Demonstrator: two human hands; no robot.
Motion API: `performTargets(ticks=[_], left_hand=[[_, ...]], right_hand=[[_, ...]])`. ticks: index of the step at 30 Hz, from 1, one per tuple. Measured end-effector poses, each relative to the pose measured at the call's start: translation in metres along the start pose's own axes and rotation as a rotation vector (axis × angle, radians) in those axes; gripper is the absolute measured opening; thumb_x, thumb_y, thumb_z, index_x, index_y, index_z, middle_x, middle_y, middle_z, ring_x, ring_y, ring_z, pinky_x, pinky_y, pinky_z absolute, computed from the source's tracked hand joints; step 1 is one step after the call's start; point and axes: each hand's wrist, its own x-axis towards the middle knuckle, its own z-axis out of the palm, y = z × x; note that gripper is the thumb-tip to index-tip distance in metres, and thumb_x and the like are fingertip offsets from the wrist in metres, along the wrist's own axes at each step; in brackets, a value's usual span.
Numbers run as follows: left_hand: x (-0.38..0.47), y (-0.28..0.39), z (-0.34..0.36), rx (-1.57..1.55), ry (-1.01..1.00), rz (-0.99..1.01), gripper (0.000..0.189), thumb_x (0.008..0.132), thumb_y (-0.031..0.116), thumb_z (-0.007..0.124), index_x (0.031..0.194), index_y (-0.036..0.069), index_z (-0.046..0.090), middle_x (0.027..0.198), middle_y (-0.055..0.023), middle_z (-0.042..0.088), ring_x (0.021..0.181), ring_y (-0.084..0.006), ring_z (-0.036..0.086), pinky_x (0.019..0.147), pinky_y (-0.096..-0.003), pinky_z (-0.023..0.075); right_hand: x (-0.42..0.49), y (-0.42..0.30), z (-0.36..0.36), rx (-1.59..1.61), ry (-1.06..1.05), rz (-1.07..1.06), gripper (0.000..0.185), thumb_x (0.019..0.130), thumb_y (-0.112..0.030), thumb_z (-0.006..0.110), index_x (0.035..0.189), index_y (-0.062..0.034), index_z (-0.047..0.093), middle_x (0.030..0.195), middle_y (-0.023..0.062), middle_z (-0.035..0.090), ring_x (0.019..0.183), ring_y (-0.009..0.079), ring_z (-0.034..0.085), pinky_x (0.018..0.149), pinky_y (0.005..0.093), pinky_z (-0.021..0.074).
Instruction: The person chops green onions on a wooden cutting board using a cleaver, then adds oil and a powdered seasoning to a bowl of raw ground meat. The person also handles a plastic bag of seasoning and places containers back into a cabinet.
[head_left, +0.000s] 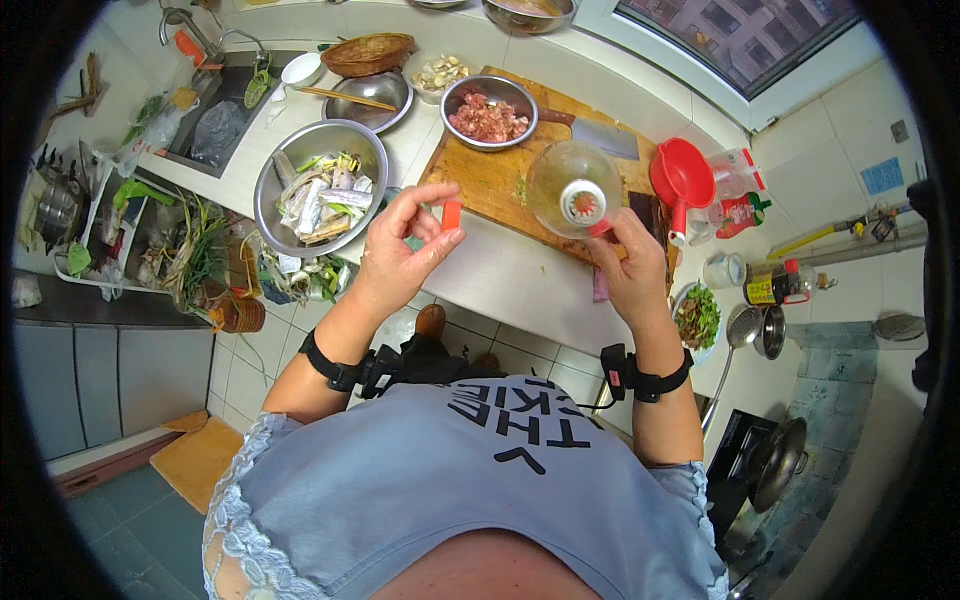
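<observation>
My left hand (409, 244) is raised over the counter's front edge, right of the large steel bowl (265, 214) of cut fish and scallion. Its fingers hold a small red cap (451, 214). A clear round container (541, 176) with a pale ring and red mark at its near end is gripped by my right hand (634, 251) above the wooden cutting board (472, 171). On the board's far part rest a steel bowl of minced meat (491, 120) and a cleaver (604, 139), its handle beside the bowl.
A red plastic ladle (681, 172), bottles (780, 281) and a plate of chopped greens (697, 319) stand to the right. Farther back are sliced pale pieces in a bowl (439, 73), a wicker basket (367, 54) and chopsticks (349, 97) across a steel bowl. The sink (225, 150) lies left.
</observation>
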Motion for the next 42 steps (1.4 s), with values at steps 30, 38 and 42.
performTargets(ticks=[30, 38, 42], left_hand=[[-0.122, 0.100, 0.043, 0.530, 0.049, 0.522, 0.050, 0.066, 0.014, 0.095, 0.112, 0.008, 0.076, 0.103, -0.0079, 0.067, 0.090, -0.0208, 0.066, 0.076, -0.0316, 0.0558], [-0.166, 0.104, 0.008, 0.475, 0.115, 0.498, 0.049, 0.066, 0.013, 0.094, 0.111, 0.008, 0.077, 0.103, -0.0080, 0.067, 0.091, -0.0209, 0.067, 0.075, -0.0312, 0.0565], [-0.194, 0.105, -0.019, 0.505, 0.139, 0.472, 0.048, 0.066, 0.010, 0.093, 0.111, 0.007, 0.076, 0.104, -0.0090, 0.067, 0.090, -0.0214, 0.067, 0.075, -0.0313, 0.0569]], right_hand=[[-0.128, -0.035, 0.037, -0.032, 0.107, -0.300, 0.036, 0.072, -0.007, 0.082, 0.106, -0.0091, 0.072, 0.105, 0.0075, 0.069, 0.088, 0.0260, 0.071, 0.074, 0.0359, 0.0593], [-0.140, -0.081, 0.059, 0.046, 0.088, -0.348, 0.030, 0.076, 0.001, 0.079, 0.105, -0.0007, 0.070, 0.102, 0.0138, 0.071, 0.083, 0.0314, 0.071, 0.070, 0.0365, 0.0593], [-0.145, -0.106, 0.075, -0.016, 0.067, -0.366, 0.029, 0.078, -0.002, 0.079, 0.105, -0.0074, 0.071, 0.101, 0.0091, 0.071, 0.082, 0.0259, 0.072, 0.070, 0.0339, 0.0597]])
